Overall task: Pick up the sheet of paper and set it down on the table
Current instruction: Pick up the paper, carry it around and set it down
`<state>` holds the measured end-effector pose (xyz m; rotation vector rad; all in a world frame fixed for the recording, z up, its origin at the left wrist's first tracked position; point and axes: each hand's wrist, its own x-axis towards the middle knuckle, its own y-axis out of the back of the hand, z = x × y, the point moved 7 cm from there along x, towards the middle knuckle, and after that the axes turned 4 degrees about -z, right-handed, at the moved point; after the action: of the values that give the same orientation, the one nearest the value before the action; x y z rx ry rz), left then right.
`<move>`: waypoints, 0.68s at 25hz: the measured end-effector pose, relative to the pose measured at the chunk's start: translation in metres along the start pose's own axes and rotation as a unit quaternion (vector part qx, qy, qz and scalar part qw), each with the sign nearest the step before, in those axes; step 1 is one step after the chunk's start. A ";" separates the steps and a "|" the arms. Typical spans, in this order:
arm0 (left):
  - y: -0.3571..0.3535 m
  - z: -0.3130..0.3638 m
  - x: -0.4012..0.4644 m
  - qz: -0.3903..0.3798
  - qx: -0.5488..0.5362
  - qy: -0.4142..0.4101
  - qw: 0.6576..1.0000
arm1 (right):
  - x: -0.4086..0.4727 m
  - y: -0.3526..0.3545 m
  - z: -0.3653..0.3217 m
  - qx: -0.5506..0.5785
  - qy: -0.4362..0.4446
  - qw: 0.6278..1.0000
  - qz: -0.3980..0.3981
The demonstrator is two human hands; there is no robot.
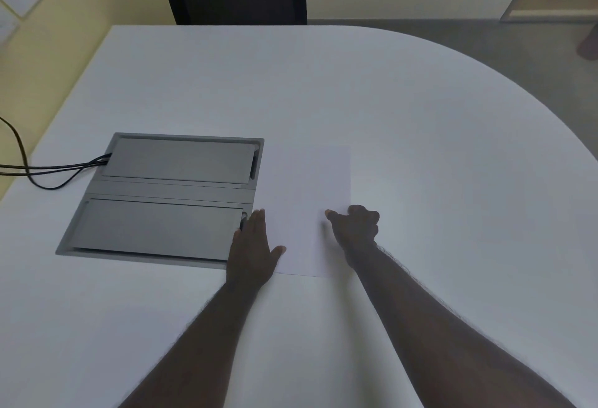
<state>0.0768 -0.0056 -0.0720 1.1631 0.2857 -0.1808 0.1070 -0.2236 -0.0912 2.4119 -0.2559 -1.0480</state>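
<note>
The sheet of paper [310, 210] lies flat on the table [420, 149], just right of the cable box [168, 194].

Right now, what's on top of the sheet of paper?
Both hands rest on the sheet of paper: the left hand flat on its left edge, the right hand curled at its right edge. The paper beneath them is hidden.

A white table [420, 123] with a rounded right edge fills most of the frame. A white sheet of paper [310, 187] lies flat on it near the centre. Left of centre, a grey recessed cable box [168, 194] with two closed flaps sits flush in the tabletop, just beside the sheet. Black cables [48, 171] run from the box across the table toward the left edge of the frame.
</note>
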 end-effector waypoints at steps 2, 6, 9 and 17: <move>0.001 -0.002 0.000 0.009 -0.029 0.008 1.000 | 0.000 -0.001 0.000 0.033 -0.014 0.999 -0.007; 0.000 -0.004 0.002 0.011 -0.042 0.008 0.999 | 0.003 -0.001 0.002 0.060 -0.032 0.998 -0.016; 0.001 -0.005 0.003 0.014 -0.053 0.010 0.998 | 0.004 -0.001 -0.002 0.068 -0.040 0.996 -0.030; 0.000 -0.008 0.005 0.015 -0.072 0.030 0.997 | -0.001 -0.003 -0.014 0.107 -0.013 0.994 -0.014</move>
<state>0.0801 0.0017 -0.0766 1.0294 0.3286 -0.0982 0.1168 -0.2158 -0.0839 2.6005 -0.3596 -1.1144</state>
